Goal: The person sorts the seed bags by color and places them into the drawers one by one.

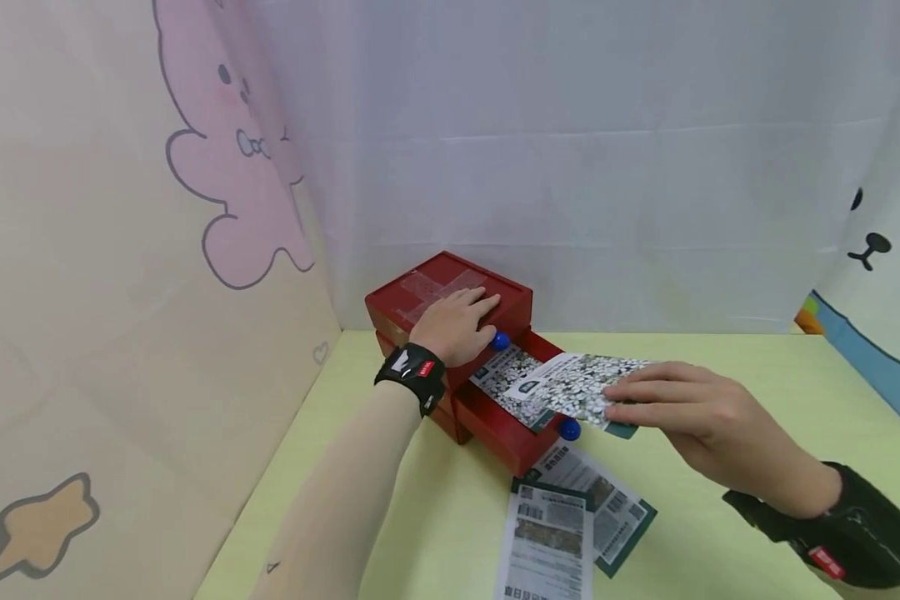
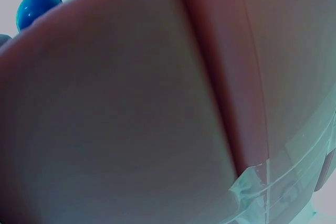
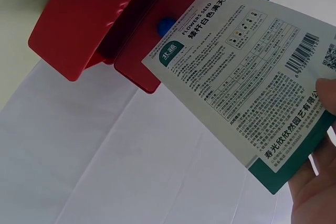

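My left hand (image 1: 456, 325) rests on the top front corner of a red drawer box (image 1: 450, 279), fingers spread over the lid. The lower drawer (image 1: 498, 429) is pulled out, and inside it lies a flower seed packet (image 1: 521, 367) with white blossoms on its face. Above the drawer's right side, my right hand (image 1: 690, 412) pinches another flower seed packet (image 1: 585, 379) by its far end, thumb below and fingers on top. In the right wrist view the printed back of this held seed packet (image 3: 236, 77) shows, with a green band near the thumb.
Two more seed packets (image 1: 547, 533) lie back side up on the yellow table (image 1: 720, 367), just in front of the drawer. Blue round knobs (image 1: 570, 429) stick out from the drawer fronts. Clear tape (image 1: 438, 287) crosses the lid. A white curtain (image 1: 607, 208) hangs behind.
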Demonstrator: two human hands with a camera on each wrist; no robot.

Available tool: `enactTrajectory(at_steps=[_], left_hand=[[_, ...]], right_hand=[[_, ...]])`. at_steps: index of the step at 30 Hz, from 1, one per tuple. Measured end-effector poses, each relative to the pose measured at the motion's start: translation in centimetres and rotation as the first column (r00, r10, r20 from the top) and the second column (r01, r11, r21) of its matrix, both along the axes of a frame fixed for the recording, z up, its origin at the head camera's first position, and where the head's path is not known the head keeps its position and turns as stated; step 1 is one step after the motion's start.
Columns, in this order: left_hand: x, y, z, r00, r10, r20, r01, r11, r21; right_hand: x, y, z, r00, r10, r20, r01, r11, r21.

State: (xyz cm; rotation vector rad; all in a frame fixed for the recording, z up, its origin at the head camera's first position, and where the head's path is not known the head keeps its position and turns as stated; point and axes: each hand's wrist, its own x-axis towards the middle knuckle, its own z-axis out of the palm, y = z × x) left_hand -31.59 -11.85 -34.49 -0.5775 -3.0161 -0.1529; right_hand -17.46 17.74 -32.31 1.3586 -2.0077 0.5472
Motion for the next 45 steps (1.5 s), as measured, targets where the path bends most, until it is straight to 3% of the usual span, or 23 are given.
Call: enactTrajectory(at_steps=[7,16,22,39,45], left_hand=[[0.1,-1.0,0.0,1.0,0.014,-0.009,-0.014,1.0,0.01],[0.1,-1.6,0.2,1.0,0.024,-0.013,-0.023,1.0,0.013],[0.0,-1.5,0.2,1.0,0.012,-0.016,-0.012,1.0,0.004],[-0.1,-1.1,-0.1,0.999,-0.009,-0.033,0.01,1.0,0.016],[0.3,-2.1,-0.5,0.999,0.028,-0.029,-0.028,0.999,0.015]], right_hand=[[-1.1,-1.1,-1.2,1.0,0.01,-0.018,-0.01,1.0,0.012],[-2.5,-2.7,-2.9,0.997,-0.003,0.075,-0.002,0.997,0.071],[-4.0,-4.1,-4.6,0.997,0.025,0.073,-0.032,0.996,0.088],[-7.1,-6.7,-7.4,0.995,-0.005,0.101,-0.011,0.987,0.163],[-7.5,-8.4,-8.1,0.988,-0.001,0.157,-0.031,0.979,0.203]])
